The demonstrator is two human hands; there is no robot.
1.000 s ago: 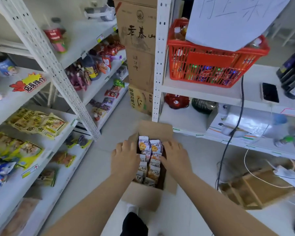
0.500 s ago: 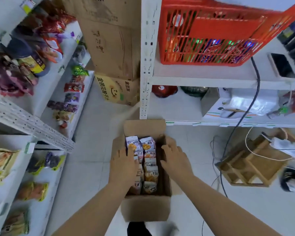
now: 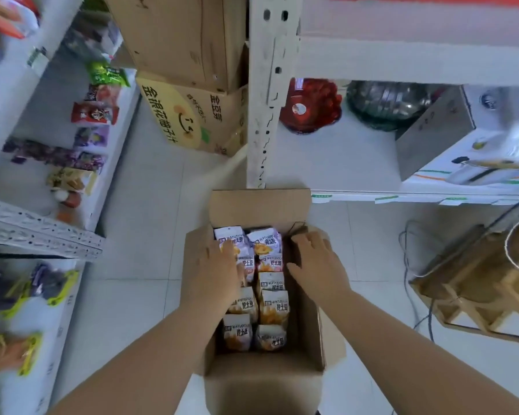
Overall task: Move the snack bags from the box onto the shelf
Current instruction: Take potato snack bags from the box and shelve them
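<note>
Snack bags (image 3: 271, 307) are standing in two rows inside the open box (image 3: 264, 381) on the floor. Your left hand (image 3: 215, 277) is lying across the left row, fingers straight, gripping nothing. Your right hand (image 3: 318, 265) is hovering by the box's right wall, fingers spread, holding nothing.

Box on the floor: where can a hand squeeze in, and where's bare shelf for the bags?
A dark gap runs between the bags and the right wall of the box, by the right hand. The left side is packed under the left hand. Bare shelf lies in front of the red dish, between the post and the grey carton.
</note>
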